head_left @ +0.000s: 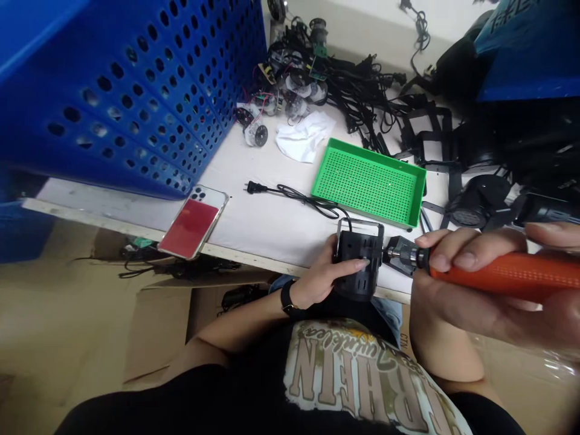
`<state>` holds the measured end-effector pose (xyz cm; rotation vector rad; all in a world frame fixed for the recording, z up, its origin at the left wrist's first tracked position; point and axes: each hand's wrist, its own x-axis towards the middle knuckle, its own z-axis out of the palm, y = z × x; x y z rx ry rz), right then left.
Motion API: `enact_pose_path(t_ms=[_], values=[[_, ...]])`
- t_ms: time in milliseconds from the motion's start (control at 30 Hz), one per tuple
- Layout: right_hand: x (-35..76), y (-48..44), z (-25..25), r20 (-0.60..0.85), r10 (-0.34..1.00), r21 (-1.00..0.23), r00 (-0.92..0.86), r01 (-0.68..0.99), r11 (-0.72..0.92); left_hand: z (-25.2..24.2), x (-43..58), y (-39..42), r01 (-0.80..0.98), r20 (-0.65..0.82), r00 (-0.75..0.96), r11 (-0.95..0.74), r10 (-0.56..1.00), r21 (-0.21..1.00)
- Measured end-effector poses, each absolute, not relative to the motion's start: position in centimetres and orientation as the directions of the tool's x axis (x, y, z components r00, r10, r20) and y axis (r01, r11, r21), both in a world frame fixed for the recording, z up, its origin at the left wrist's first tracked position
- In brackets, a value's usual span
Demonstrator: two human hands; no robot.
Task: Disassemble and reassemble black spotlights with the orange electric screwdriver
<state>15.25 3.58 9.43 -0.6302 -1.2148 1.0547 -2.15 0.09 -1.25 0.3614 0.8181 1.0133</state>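
At the near edge of the table (256,232), holds a black vented housing (356,248) in the left grip (321,275), clasped around one side with the thumb across the face. Clenches an orange driver (502,273) in the right grip (475,305), with tip aimed at the housing's right side; cannot tell whether in contact. Trails a corded plug (257,188) leftward, left of a green tray (371,187), with a phone (190,226) farther left, near a blue crate (181,109).

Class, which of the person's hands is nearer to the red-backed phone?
The left hand. It holds the black device to the right of the phone; the right hand, around the orange tool, is farther right.
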Motion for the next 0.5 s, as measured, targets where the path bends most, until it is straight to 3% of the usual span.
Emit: enact_pose_path(t_ms=[100,267,500], values=[[14.0,3.7,8.6,0.535,0.845,-0.79,-0.002,-0.356,0.5,-0.9,-1.8,0.0,-0.592,-0.409,0.271,0.486,0.871,0.643],[11.8,2.8,7.7,0.551,0.834,-0.797,0.027,-0.281,0.535,-0.8,-1.2,-0.3,-0.561,-0.404,0.206,0.446,0.891,0.697],[10.7,4.2,6.1,0.64,0.76,-0.698,0.116,-0.327,0.638,-0.7,-1.1,-0.5,-0.519,-0.373,0.208,0.425,0.904,0.741]])
